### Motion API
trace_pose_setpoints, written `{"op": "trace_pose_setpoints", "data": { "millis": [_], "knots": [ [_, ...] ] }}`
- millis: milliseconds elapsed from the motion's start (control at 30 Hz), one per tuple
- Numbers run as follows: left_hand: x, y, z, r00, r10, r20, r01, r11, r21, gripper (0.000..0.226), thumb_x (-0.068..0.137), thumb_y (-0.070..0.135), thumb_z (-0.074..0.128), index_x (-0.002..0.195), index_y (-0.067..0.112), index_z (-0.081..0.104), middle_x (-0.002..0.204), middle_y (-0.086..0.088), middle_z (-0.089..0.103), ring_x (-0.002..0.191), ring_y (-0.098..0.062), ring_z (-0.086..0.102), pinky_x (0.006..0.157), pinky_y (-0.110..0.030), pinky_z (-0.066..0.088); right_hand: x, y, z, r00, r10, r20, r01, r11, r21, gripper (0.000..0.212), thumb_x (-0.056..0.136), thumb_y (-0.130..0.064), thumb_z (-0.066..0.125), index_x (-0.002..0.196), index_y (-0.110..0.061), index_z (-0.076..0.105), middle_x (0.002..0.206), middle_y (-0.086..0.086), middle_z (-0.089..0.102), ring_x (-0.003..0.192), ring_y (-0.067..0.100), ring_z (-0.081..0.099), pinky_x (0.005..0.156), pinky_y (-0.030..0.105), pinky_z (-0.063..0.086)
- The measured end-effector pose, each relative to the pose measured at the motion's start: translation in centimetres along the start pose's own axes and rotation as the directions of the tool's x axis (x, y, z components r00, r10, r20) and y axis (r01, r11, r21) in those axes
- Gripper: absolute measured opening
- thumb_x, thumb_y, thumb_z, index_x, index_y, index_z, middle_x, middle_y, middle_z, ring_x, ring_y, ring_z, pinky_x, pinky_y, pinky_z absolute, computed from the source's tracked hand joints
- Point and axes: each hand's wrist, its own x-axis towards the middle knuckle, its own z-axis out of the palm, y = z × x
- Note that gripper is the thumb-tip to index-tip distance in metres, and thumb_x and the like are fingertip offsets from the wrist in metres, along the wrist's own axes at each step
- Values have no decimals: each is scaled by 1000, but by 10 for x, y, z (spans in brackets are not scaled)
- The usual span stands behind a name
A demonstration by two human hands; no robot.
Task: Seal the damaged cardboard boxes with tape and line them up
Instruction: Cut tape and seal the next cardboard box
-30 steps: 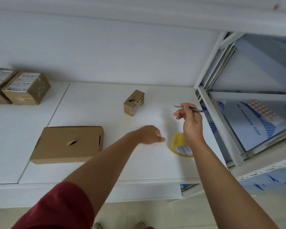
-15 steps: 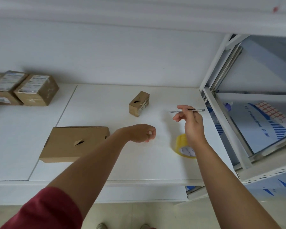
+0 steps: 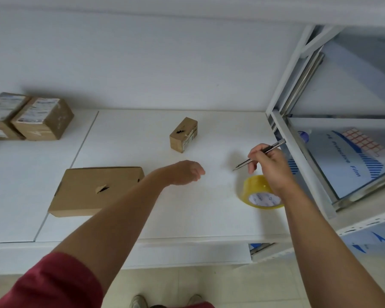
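A flat cardboard box [image 3: 91, 192] with a torn hole in its top lies at the left of the white shelf [image 3: 142, 218]. A small torn box [image 3: 182, 135] stands further back in the middle. A yellow tape roll [image 3: 257, 193] lies at the right, partly behind my right wrist. My right hand [image 3: 269, 162] holds a slim metal utility knife [image 3: 259, 155], its tip pointing down-left just above the shelf. My left hand [image 3: 185, 173] hovers over the shelf between the two boxes, fingers curled shut with nothing seen in them.
Two labelled cardboard boxes [image 3: 42, 118] sit at the back left against the wall. A white metal rack [image 3: 298, 152] holding a box printed "Protective Film" [image 3: 351, 161] stands at the right. My shoes [image 3: 140, 302] show on the floor below.
My right hand has tilted the knife from level to pointing down-left and lowered it toward the shelf. My left hand has drawn back a little and curled.
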Motion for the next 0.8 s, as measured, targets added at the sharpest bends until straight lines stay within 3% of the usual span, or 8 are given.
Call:
{"op": "trace_pose_setpoints", "data": {
  "millis": [100,200,333,467,533,633,700,800],
  "knots": [
    [10,8,28,1000,27,-15,-28,991,-129,43,93,8,55,134,21,58,139,2,54,128,-15,46,106,-29,37,0,1,1,1000,-3,-18,3,1000,12,27,85,-10,53,65,-25,62,50,8,59,54,12,56,67,6,45],
    [25,19,52,999,45,-23,-43,996,77,49,93,24,59,139,36,52,148,3,42,139,-26,29,116,-40,24,0,0,2,1000,-10,-21,10,1000,17,28,86,-9,53,64,-25,62,50,8,58,53,13,56,68,6,46],
    [37,41,65,997,71,1,-71,991,115,43,91,23,57,127,47,59,145,7,38,132,-27,26,103,-35,21,0,0,2,1000,-13,-9,14,1000,17,22,84,-13,53,66,-23,62,51,9,58,55,14,56,69,6,45],
    [42,56,64,994,85,76,-94,988,126,24,90,19,55,101,34,70,129,4,51,122,-27,35,104,-40,32,0,3,-4,1000,1,-23,0,1000,28,21,84,-12,52,67,-22,61,51,10,57,54,16,56,69,5,45],
    [39,55,57,989,77,123,-81,996,31,14,89,17,60,98,24,68,112,3,60,111,-21,48,92,-33,42,-1,3,-6,1000,6,-25,-5,1000,27,21,83,-12,52,67,-22,61,50,10,56,53,15,56,68,5,44],
    [30,46,42,979,83,188,-77,996,-42,21,88,13,64,108,21,65,94,8,63,89,-9,58,74,-21,42,-1,3,-8,1000,6,-19,-6,1000,17,23,84,-11,52,65,-23,61,50,9,56,52,14,55,68,7,46],
    [25,39,36,979,79,188,-98,990,98,23,93,19,61,116,16,65,104,7,65,97,-11,59,83,-24,44,-1,2,-9,1000,15,10,-15,1000,-2,22,83,-12,53,65,-23,61,49,7,56,52,14,54,69,10,48],
    [20,34,30,978,58,199,-109,960,257,26,99,34,55,106,12,67,114,3,64,105,-16,57,94,-32,45,-1,2,-9,997,37,63,-33,997,-68,21,83,-12,55,67,-21,63,52,6,60,56,12,56,73,20,48]
  ]
}}
